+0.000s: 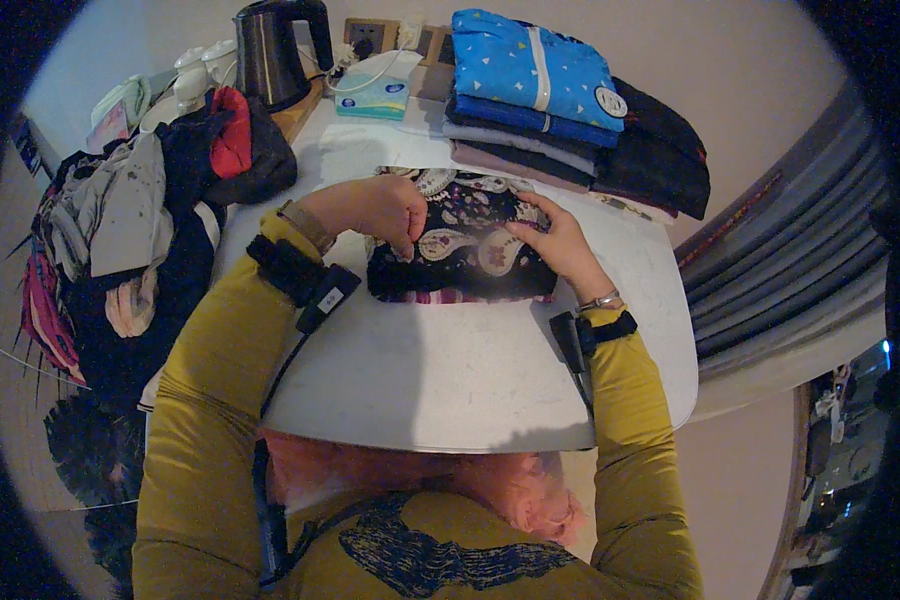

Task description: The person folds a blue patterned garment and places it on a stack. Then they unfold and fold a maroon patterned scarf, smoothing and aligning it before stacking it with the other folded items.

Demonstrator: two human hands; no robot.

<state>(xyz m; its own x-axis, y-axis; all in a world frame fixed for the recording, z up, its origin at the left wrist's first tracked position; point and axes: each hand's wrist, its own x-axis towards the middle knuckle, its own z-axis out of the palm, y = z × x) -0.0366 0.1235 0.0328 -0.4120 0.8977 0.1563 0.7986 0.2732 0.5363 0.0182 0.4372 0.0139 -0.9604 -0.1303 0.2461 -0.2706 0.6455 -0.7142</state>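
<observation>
Both hands sit on a dark paisley garment (460,240) lying folded on the white table (450,370), right between them. Left hand (375,208) is curled, fingertips pinching the cloth's left edge; right hand (555,238) is half-closed, fingers pressing down on the right edge. A striped hem shows along the near side of the garment, just below both wrists. Judgement: a fold is being tidied; to do it well, keep both edges pinned evenly, pull the cloth taut between the hands, line up the corners and smooth out bumps so the fold stays flat. Beyond the right hand, a stack of folded clothes (540,90), blue on top. Beyond the left hand, a tissue pack (372,98) and a dark kettle (270,50). Out past the left forearm, a loose heap of unfolded clothes (140,220).
</observation>
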